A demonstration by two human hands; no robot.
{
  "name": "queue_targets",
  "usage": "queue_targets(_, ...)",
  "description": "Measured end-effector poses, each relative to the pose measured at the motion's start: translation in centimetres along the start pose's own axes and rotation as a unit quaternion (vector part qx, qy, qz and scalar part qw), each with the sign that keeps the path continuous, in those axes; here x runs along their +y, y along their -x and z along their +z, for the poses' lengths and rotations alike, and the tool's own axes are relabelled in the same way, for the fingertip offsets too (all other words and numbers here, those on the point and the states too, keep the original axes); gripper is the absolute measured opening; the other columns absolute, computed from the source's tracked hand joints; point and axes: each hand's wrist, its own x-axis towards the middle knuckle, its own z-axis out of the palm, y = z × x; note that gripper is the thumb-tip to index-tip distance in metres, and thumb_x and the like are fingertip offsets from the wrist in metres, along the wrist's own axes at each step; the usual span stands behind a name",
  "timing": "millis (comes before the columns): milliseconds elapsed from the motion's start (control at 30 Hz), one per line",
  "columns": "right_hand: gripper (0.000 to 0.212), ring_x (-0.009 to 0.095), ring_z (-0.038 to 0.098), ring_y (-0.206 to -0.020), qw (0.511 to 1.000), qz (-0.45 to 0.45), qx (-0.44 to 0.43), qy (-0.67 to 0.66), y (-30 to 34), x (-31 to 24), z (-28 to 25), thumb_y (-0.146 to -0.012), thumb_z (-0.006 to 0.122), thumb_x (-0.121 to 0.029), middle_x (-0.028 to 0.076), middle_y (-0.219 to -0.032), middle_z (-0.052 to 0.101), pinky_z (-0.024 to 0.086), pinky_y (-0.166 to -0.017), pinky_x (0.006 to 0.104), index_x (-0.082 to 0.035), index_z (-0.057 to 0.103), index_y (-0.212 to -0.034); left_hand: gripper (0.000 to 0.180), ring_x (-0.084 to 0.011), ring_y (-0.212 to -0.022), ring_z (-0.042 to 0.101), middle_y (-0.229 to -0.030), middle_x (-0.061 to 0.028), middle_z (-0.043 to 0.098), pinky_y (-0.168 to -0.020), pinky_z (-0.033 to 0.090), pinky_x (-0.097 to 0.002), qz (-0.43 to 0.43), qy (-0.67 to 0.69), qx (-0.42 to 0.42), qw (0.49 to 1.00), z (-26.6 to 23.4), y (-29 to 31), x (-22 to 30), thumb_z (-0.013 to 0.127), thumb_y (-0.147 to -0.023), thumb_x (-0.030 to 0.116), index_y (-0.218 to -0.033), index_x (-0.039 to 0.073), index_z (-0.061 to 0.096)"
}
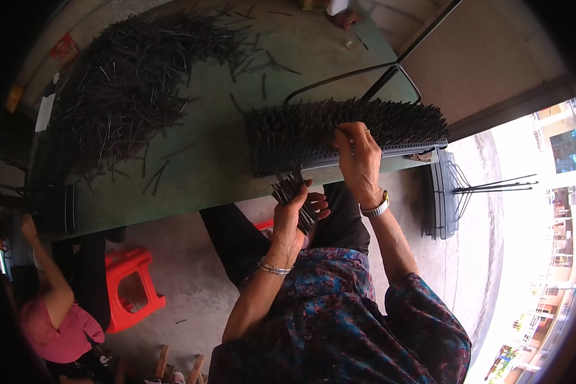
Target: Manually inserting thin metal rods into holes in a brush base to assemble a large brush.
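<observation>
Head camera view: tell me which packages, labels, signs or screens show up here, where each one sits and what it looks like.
Red packet: far left end of the green table, beyond the pile of dark sticks; flat, red with pale marks.
Yellow item: table's left edge; small, too blurred to tell whether it is a package.
White sheet: left edge, just below it; narrow, plain.
No screens or signs can be made out.

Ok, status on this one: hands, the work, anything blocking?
Left hand gripping a bundle of dark pins. Right hand pinching one pin at the studded black panel. Loose pin pile on the green table; nothing blocking.
</observation>
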Motion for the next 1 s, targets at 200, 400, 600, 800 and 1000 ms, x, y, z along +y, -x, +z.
queue_targets(200, 0.010, 0.021, 0.066, -0.072, 1.000, -0.016, 0.012, 0.000, 0.4, -0.1, 0.0, -0.088, 0.062, -0.001, 0.008, -0.081, 0.064, 0.049, -0.066, 0.0323, -0.004, 0.061, -0.097, 0.032, -0.0241, -0.082, 0.068, -0.092, -0.0119, 0.067, -0.071, 0.059, -0.0419, -0.002, 0.008, 0.008, 1.000, -0.1, 0.0, 0.0, 0.055, -0.099, 0.025, -0.125, 0.007, 0.057)
queue_targets(400, 0.010, 0.021, 0.066, -0.072, 1.000, -0.027, 0.003, -0.012, 0.6, 0.2, -0.1, -0.087, 0.062, 0.000, 0.008, -0.083, 0.063, 0.049, -0.065, 0.0320, -0.004, 0.061, -0.097, 0.031, -0.0237, -0.081, 0.068, -0.091, -0.0119, 0.067, -0.072, 0.059, -0.0423, 0.001, 0.007, 0.006, 1.000, 0.1, 0.0, 0.0, 0.055, -0.099, 0.025, -0.123, 0.006, 0.057)
queue_targets(600, 0.012, 0.022, 0.065, -0.076, 0.996, -0.083, -0.020, -0.015, 1.2, 0.5, -0.2, -0.086, 0.062, 0.001, 0.007, -0.087, 0.063, 0.050, -0.067, 0.0319, -0.003, 0.060, -0.097, 0.030, -0.0233, -0.081, 0.068, -0.091, -0.0116, 0.067, -0.072, 0.059, -0.0428, -0.005, 0.007, 0.008, 1.000, 0.0, 0.0, -0.1, 0.055, -0.099, 0.024, -0.123, 0.006, 0.057)
queue_targets(800, 0.012, 0.021, 0.065, -0.075, 0.998, -0.062, -0.017, -0.017, 1.1, 0.5, -0.2, -0.086, 0.062, 0.002, 0.007, -0.087, 0.063, 0.050, -0.067, 0.0315, -0.003, 0.060, -0.096, 0.030, -0.0228, -0.081, 0.068, -0.091, -0.0113, 0.067, -0.072, 0.059, -0.0427, -0.003, 0.006, 0.009, 1.000, -0.1, 0.1, -0.1, 0.055, -0.099, 0.024, -0.123, 0.006, 0.057)
queue_targets(1000, 0.010, 0.022, 0.065, -0.073, 0.999, -0.040, -0.005, -0.012, 1.0, 0.4, -0.2, -0.087, 0.061, 0.001, 0.008, -0.082, 0.063, 0.050, -0.067, 0.0315, -0.004, 0.060, -0.097, 0.030, -0.0228, -0.081, 0.068, -0.091, -0.0109, 0.067, -0.073, 0.059, -0.0426, 0.007, 0.007, 0.002, 1.000, -0.1, 0.1, -0.1, 0.055, -0.099, 0.024, -0.123, 0.006, 0.057)
